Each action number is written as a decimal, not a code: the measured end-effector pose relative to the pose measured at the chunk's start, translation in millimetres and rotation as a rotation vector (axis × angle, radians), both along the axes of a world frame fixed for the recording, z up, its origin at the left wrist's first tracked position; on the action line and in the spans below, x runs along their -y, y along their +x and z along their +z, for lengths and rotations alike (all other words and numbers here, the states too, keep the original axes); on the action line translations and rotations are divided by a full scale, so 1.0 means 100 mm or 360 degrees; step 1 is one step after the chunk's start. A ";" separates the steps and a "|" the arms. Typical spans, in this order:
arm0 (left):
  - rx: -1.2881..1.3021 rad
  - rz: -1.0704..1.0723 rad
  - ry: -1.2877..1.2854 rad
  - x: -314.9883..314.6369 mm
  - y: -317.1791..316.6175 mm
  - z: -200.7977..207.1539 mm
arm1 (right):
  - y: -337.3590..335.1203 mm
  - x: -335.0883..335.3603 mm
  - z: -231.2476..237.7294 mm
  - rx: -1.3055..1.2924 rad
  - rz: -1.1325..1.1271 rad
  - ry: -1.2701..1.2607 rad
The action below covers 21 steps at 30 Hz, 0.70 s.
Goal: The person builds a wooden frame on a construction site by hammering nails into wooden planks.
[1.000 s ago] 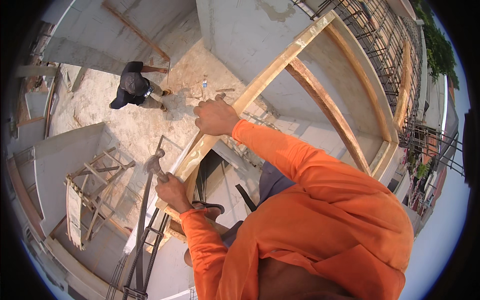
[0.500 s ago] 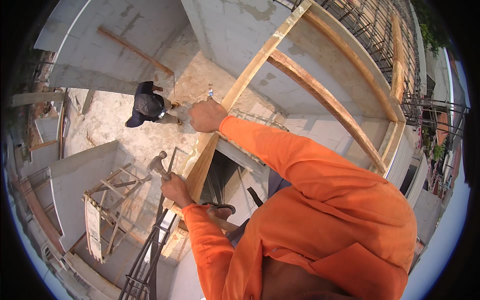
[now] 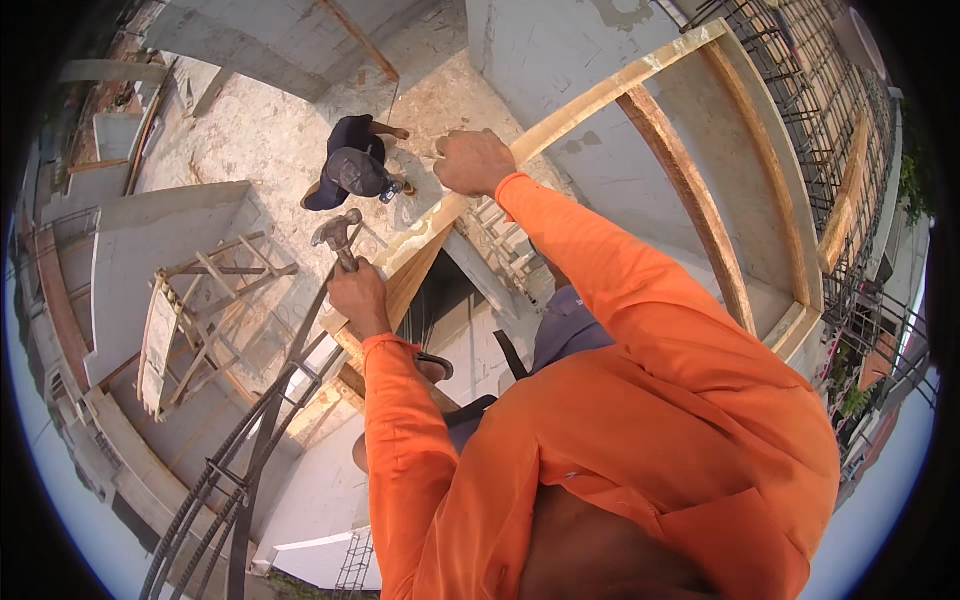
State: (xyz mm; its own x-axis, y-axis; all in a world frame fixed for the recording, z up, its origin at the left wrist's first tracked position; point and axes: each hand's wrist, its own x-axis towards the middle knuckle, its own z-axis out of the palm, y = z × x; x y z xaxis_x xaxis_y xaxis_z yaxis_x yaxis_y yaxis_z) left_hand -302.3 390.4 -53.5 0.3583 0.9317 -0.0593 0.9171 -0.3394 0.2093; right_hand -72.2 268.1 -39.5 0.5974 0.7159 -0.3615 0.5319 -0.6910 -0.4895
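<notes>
My left hand (image 3: 358,300) grips a claw hammer (image 3: 337,232) by its handle, with the metal head raised above the fist. Farther off and to the right, my right hand (image 3: 475,162) is closed over the long wooden beam (image 3: 570,112). Its fingers are curled; whether something small sits in them I cannot make out. Orange sleeves cover both arms. Below the hands, the near part of the timber formwork (image 3: 415,275) runs down beside my left wrist. My sandalled foot (image 3: 433,368) shows partly behind the left forearm.
A person in dark clothes and a cap (image 3: 355,172) stands on the floor far below. Steel rebar (image 3: 215,490) slants up at lower left, near a wooden trestle (image 3: 205,310). Grey block walls (image 3: 560,60) surround the drop. A rebar mesh (image 3: 830,110) lies at upper right.
The view has shifted, so the surroundings sit farther right and higher. My left hand has brought the hammer up, nearer the right hand. The person below has turned and stretched an arm out.
</notes>
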 end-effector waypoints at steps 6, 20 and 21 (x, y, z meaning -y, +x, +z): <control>0.0028 0.0013 -0.0126 -0.04 -0.03 -0.02 | -0.01 -0.01 0.06 0.0123 0.0008 0.0009; 0.0067 0.0015 -0.0066 0.04 -0.01 0.07 | 0.00 -0.08 0.11 0.0013 0.0026 -0.0078; 0.0067 0.0017 -0.0076 0.03 0.00 0.08 | 0.00 -0.08 0.10 0.0005 0.0022 -0.0085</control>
